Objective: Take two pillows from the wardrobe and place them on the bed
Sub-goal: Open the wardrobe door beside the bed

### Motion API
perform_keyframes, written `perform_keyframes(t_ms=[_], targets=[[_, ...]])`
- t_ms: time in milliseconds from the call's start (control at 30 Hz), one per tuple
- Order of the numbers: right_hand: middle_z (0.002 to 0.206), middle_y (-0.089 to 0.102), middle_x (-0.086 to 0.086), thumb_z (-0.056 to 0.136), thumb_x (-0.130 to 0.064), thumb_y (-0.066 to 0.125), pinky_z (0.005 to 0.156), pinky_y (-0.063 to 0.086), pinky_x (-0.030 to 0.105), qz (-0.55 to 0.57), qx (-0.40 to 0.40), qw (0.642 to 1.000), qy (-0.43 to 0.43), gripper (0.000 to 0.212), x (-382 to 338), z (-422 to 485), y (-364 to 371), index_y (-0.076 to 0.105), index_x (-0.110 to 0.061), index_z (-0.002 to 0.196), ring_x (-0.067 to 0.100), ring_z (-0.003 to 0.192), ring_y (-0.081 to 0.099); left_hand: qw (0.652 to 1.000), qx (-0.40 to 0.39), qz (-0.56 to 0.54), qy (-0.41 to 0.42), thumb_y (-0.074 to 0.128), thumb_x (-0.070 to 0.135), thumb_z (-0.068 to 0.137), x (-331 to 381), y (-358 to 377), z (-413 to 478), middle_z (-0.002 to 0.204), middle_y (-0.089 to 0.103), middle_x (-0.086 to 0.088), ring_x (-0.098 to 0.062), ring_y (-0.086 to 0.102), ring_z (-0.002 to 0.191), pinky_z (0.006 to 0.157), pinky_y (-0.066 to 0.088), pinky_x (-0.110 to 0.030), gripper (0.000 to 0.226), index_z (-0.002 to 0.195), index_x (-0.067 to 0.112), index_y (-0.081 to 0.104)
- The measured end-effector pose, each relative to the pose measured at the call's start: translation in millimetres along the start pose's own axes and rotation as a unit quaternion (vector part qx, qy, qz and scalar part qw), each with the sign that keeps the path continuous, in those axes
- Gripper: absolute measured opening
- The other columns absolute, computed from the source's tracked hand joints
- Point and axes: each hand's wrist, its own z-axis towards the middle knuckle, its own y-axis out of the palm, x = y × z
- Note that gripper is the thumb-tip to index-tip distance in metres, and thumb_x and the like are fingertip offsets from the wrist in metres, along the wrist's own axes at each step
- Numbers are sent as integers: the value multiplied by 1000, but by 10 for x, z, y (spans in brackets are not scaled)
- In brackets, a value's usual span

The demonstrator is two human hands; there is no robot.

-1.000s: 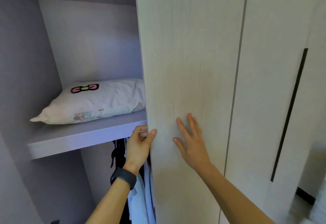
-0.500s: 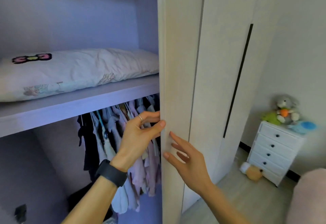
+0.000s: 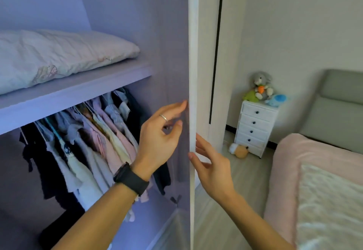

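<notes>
Person at an open wardrobe, both hands at the swung-out edge of its tall, pale wood-grain door [image 3: 193,63]. The left hand [image 3: 163,137], wearing a black wristband [image 3: 131,179] and a thin silver ring [image 3: 163,117], is on the inner side. Its fingers are loose and barely curled, tips at the door's edge, clasping nothing. The right hand [image 3: 212,167] is on the outer side, fingers straight along the panel and thumb against the edge, also unclenched. At near right lies the pink-covered bed [image 3: 284,161] with a white fluffy blanket [image 3: 330,210]. Beyond the left hand, pastel and dark hanging clothes [image 3: 94,143] fill the space under a lilac-tinted shelf [image 3: 78,90]. One cream, crumpled pillow [image 3: 59,57] lies on that shelf, at left. Far right, a white chest of drawers [image 3: 255,127] carries plush toys [image 3: 261,86] beside a grey padded headboard [image 3: 341,108].
</notes>
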Motion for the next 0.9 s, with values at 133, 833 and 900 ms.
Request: perform_keyframes(t_ms=[133,833,900], targets=[[120,59,-29,97,-28,63,86,54,14,-51,64,996,27,58,56,0,-220,40,-71,127,-8,113,60,976,-50,178,114,64,9,91,-187,250,136,153,41,11,-11,45,136,107,42,-27,68,150,32,38],[114,68,-4,103,-27,47,83,57,41,-203,144,962,108,43,739,967,-1308,36,-50,137,14,94,69,876,-132,421,194,87,44,66,-768,1827,962,166,-2,-1,-39,20,147,107,34,-63,123,157,31,5],[114,67,-5,104,-28,46,82,57,42,-207,147,960,117,41,762,1023,-1325,36,-46,139,16,94,69,874,-132,428,189,86,46,66,-787,1885,999,166,-3,-1,-39,20,147,107,34,-63,124,157,31,3]])
